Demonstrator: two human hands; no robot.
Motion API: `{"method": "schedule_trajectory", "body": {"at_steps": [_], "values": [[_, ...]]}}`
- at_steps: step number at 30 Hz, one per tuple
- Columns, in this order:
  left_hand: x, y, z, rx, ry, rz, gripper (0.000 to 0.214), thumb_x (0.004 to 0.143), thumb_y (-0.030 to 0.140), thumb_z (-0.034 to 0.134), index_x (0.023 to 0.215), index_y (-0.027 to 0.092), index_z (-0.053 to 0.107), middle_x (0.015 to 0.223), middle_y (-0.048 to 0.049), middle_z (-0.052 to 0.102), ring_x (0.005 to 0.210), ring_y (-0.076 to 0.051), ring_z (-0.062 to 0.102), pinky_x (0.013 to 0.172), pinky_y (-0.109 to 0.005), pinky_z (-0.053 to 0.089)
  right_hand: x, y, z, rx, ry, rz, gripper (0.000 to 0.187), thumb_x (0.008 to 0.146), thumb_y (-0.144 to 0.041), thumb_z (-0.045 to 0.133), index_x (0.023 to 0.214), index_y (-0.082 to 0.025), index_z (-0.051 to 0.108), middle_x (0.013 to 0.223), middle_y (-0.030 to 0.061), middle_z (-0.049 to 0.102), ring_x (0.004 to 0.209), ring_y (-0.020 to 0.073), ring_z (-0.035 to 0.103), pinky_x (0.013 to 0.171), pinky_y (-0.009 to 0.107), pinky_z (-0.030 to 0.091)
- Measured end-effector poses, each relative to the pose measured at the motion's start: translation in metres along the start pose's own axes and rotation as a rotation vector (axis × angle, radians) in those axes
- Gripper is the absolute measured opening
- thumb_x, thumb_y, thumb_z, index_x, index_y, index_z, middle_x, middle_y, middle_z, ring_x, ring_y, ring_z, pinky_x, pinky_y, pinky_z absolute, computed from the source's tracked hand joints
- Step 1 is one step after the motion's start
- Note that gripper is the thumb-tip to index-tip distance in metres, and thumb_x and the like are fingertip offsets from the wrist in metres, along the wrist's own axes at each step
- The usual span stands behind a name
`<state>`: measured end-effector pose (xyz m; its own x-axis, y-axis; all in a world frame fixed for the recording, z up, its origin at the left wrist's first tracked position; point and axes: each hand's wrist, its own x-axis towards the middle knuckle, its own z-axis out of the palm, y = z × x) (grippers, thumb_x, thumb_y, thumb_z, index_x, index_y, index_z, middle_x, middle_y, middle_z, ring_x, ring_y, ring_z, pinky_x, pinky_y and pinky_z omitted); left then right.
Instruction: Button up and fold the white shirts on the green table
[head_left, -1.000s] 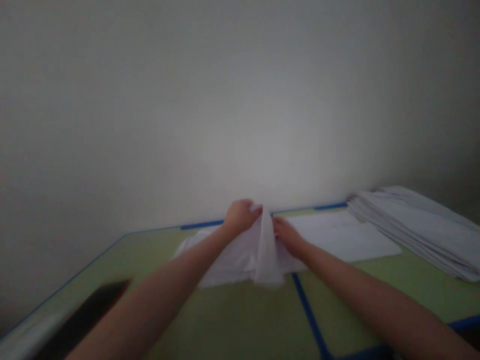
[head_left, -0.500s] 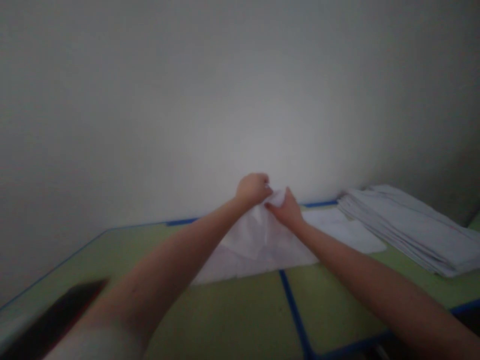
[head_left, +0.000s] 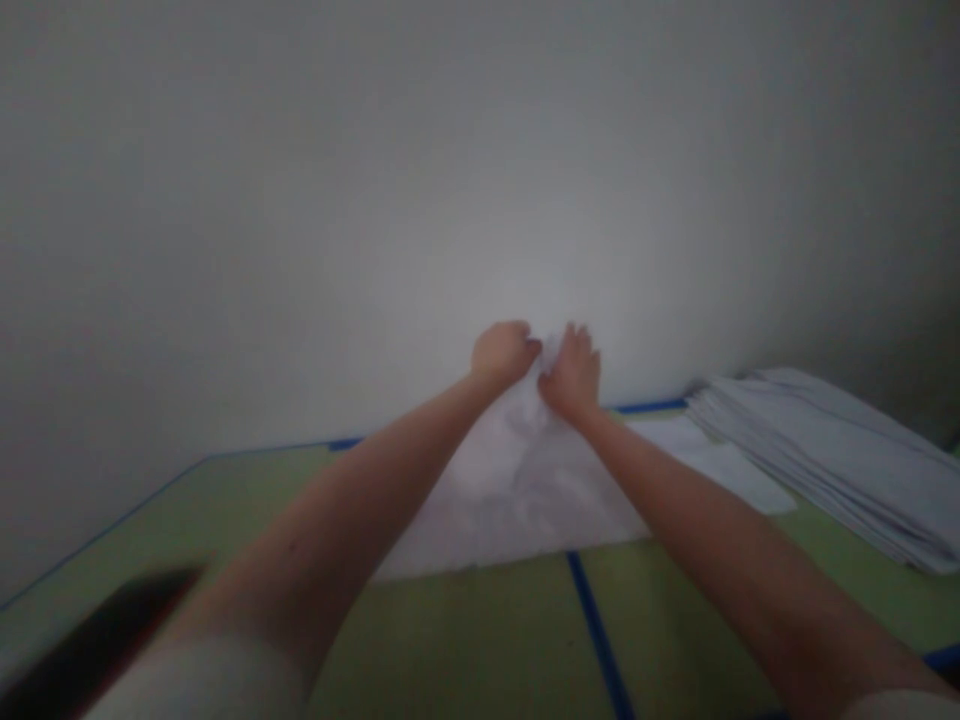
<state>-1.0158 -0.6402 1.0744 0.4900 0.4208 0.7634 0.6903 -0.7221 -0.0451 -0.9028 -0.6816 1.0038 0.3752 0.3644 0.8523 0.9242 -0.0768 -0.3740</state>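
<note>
A thin white sheet (head_left: 517, 490) slopes up from the green table (head_left: 465, 640) toward the wall. My left hand (head_left: 501, 354) is closed in a fist on the sheet's raised top edge. Just to its right, my right hand (head_left: 574, 372) is closed on the same edge, fingers bunched. The two hands nearly touch, held high above the table's far side. The picture is dim and soft, so the fingertips are hard to make out.
A stack of white sheets (head_left: 832, 455) lies at the right. A flat white sheet (head_left: 720, 462) rests between it and the lifted one. Blue tape lines (head_left: 596, 635) cross the table. A dark object (head_left: 97, 640) lies at the lower left. A plain wall stands behind.
Both hands have risen and come closer together, pulling the sheet's top edge up and away from the table. The sheet went from a narrow raised fold to a wide slope.
</note>
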Motion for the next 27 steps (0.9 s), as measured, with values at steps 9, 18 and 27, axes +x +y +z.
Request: {"method": "schedule_trajectory", "body": {"at_steps": [9, 18, 27], "values": [[0.011, -0.044, 0.006, -0.063, 0.044, 0.050, 0.028, 0.077, 0.041, 0.053, 0.086, 0.017, 0.066, 0.085, -0.0093, 0.064, 0.078, -0.019, 0.054, 0.067, -0.029, 0.038, 0.047, 0.055, -0.050, -0.359, -0.083, -0.173, 0.036, 0.071, -0.015, 0.049, 0.105, -0.012, 0.061, 0.108, 0.0159, 0.055, 0.101, 0.0276, 0.048, 0.089, 0.042, 0.035], [-0.039, -0.078, 0.048, -0.417, -0.486, 0.240, 0.044, 0.066, 0.045, 0.066, 0.101, 0.018, 0.064, 0.094, -0.0055, 0.066, 0.080, -0.015, 0.058, 0.073, -0.025, 0.042, 0.088, 0.051, -0.105, -0.361, -0.534, -0.414, 0.034, 0.068, -0.010, 0.049, 0.095, -0.016, 0.069, 0.090, 0.0054, 0.067, 0.086, 0.0183, 0.057, 0.075, 0.027, 0.040], [-0.106, -0.143, 0.043, -0.284, -0.726, 0.079, 0.043, 0.056, 0.034, 0.068, 0.097, 0.021, 0.067, 0.092, -0.0035, 0.068, 0.085, -0.020, 0.059, 0.076, -0.026, 0.041, 0.064, 0.085, -0.136, -0.300, -0.652, -0.453, 0.038, 0.062, -0.007, 0.049, 0.091, -0.018, 0.070, 0.093, 0.0045, 0.068, 0.091, 0.0198, 0.059, 0.083, 0.029, 0.041]]}}
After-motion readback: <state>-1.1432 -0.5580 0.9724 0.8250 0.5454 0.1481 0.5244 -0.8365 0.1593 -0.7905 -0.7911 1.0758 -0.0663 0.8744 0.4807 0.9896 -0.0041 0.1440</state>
